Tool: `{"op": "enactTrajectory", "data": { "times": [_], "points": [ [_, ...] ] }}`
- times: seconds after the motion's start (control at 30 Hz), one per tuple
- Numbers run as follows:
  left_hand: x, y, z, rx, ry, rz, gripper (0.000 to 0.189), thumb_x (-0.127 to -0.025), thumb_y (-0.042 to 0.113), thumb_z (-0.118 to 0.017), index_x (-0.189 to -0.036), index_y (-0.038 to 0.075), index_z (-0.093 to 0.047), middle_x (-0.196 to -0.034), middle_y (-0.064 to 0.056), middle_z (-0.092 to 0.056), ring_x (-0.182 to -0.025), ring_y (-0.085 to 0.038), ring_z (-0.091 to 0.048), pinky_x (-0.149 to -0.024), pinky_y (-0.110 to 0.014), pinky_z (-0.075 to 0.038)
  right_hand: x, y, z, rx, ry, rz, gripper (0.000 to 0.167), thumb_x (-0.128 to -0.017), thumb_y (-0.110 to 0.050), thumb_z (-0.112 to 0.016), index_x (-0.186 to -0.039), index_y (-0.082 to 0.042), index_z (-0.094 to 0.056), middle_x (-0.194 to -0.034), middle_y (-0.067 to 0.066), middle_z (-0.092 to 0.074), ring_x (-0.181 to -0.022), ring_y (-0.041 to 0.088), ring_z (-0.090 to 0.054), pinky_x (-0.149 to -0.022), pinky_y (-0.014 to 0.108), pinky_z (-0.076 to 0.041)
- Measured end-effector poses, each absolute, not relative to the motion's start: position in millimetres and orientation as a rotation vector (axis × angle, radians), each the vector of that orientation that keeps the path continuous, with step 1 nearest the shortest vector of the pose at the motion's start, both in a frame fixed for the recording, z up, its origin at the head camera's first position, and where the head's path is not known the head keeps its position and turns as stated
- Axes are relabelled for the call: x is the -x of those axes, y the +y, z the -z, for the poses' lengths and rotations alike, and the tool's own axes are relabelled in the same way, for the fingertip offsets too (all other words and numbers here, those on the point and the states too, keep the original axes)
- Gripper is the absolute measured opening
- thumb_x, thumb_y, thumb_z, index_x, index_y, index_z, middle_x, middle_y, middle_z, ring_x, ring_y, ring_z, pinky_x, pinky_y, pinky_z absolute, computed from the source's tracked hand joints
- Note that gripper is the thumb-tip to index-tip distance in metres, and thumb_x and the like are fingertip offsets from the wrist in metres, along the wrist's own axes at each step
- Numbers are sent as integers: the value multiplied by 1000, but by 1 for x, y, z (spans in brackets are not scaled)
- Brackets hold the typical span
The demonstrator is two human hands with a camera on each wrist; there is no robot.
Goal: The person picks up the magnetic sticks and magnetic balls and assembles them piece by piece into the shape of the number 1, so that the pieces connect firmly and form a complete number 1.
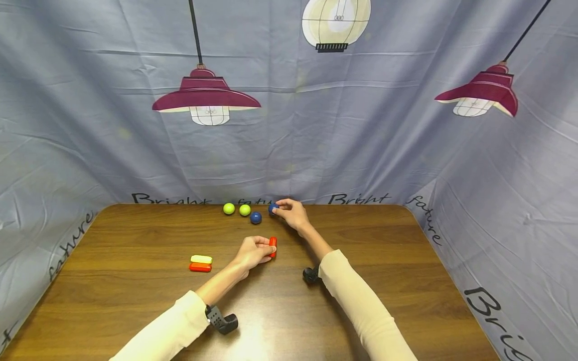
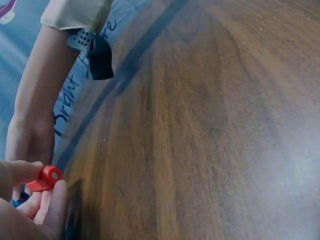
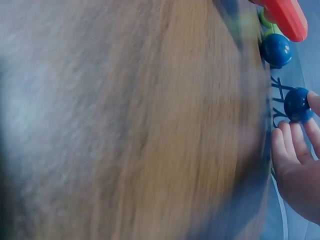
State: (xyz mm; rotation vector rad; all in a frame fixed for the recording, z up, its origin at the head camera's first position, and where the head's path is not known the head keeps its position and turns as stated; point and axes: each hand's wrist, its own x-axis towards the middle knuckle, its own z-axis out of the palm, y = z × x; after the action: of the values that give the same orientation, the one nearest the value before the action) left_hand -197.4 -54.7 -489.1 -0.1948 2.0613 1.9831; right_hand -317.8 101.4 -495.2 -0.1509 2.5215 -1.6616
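My left hand pinches a short red cylinder-like piece between thumb and fingers, upright in the head view. In the left wrist view this red piece shows a round end with a pale centre and ridged sides. Farther back, my right hand holds a dark blue ball by thumb and fingertips at the table's rear edge. A second blue ball lies just left of it. Two yellow-green balls, one at the far left and one nearer, sit beside that ball.
On the wooden table, left of my left hand, a yellow piece and a red-orange piece lie side by side. A printed curtain hangs right behind the table. Black camera mounts are strapped to both wrists.
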Motion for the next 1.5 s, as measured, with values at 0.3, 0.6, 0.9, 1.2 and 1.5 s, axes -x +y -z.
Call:
{"op": "enactTrajectory", "data": {
  "times": [0.3,0.6,0.9,1.2,1.5],
  "points": [
    [201,-51,489,198,2054,-1987,25,-91,-2,-68,-111,-12,-58,-92,-13,-65,-78,-15,-65,-75,-31,-60,310,110,496,148,2418,1724,33,-91,-19,-76,-120,-5,-68,-109,9,-69,-98,23,-66,-85,32,-57],
    [205,-47,487,194,2028,-2020,25,-91,-3,-68,-113,-12,-59,-94,-15,-65,-80,-16,-65,-78,-33,-59,307,117,499,165,2308,1822,32,-90,-10,-76,-119,0,-68,-112,13,-69,-103,23,-66,-88,32,-56],
    [208,-42,489,199,2042,-2034,23,-92,-4,-66,-113,-12,-61,-93,-14,-65,-80,-16,-65,-79,-33,-59,298,125,499,187,2252,1828,31,-89,-4,-75,-119,1,-69,-111,15,-69,-103,22,-65,-88,33,-56],
    [210,-40,491,205,2030,-2067,24,-92,-6,-66,-114,-13,-60,-93,-14,-66,-80,-15,-65,-77,-30,-59,291,131,495,242,2159,1861,32,-89,0,-73,-120,4,-67,-111,16,-68,-103,22,-66,-89,32,-56],
    [210,-39,491,217,2023,-2072,27,-92,-5,-66,-118,-12,-62,-93,-14,-68,-82,-16,-66,-77,-30,-59,286,138,495,258,2198,1808,32,-88,-4,-76,-119,0,-69,-111,12,-69,-105,21,-66,-86,27,-54]
  ]
}}
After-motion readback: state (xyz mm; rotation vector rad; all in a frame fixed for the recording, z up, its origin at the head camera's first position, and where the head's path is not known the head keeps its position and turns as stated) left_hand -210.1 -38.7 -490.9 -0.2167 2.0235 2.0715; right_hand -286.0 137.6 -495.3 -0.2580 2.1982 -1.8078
